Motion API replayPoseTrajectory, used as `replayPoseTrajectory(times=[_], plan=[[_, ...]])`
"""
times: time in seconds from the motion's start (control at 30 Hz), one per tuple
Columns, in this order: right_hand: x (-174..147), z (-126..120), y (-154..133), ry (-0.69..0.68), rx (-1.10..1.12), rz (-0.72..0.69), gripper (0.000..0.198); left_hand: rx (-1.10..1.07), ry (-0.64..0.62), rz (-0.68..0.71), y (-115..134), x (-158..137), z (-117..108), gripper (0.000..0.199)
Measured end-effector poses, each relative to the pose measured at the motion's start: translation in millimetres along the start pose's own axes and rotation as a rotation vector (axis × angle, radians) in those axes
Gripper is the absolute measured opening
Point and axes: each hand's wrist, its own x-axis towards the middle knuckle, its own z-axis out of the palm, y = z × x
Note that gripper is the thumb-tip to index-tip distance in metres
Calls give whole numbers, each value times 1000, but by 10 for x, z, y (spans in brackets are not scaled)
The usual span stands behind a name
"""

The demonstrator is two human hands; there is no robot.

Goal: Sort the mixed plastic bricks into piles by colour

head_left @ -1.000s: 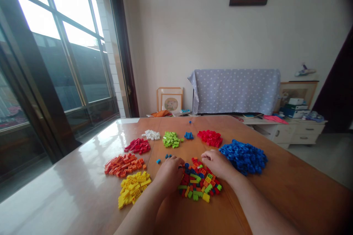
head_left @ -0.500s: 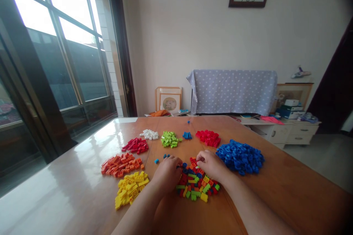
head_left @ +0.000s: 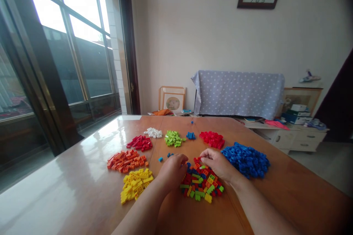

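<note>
A mixed pile of small toy building bricks [head_left: 197, 187] in red, green, yellow, orange and blue lies on the wooden table in front of me. My left hand [head_left: 173, 170] is at the pile's left edge, its fingers curled together and partly hidden behind the back of the hand. Over the far right edge of the pile, my right hand [head_left: 216, 162] has thumb and fingertips pinched together, close to red bricks [head_left: 196, 160]. What either hand holds, if anything, is too small or hidden to make out.
Around the mixed pile are sorted heaps: yellow [head_left: 135, 183], orange [head_left: 125, 161], dark red [head_left: 140, 143], white [head_left: 153, 133], light green [head_left: 173, 138], a few blue bricks [head_left: 190, 136], bright red [head_left: 211, 139] and a large blue heap [head_left: 245, 159]. Loose blue pieces [head_left: 160, 159] lie beyond my left hand.
The view has turned slightly left, so everything sits further right in it. Both hands stay around the mixed pile; my right fingertips remain pinched at its far edge.
</note>
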Motion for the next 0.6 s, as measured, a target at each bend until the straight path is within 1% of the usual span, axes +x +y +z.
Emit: replayPoseTrajectory(times=[0.17,0.23,0.43,0.5,0.6], plan=[[-67,117,-62,-116,37,-40,25,-169,6,-16,65,-16,41,31],[-80,154,-71,-153,38,-62,25,-201,-12,-22,95,-20,40,29],[-119,207,-123,-200,12,-58,28,-294,-21,-134,122,-9,54,20],[-132,216,-147,-194,16,-60,30,-338,-14,-168,109,1,66,19],[-117,210,-139,-118,21,-68,35,-427,23,-215,56,28,55,17]])
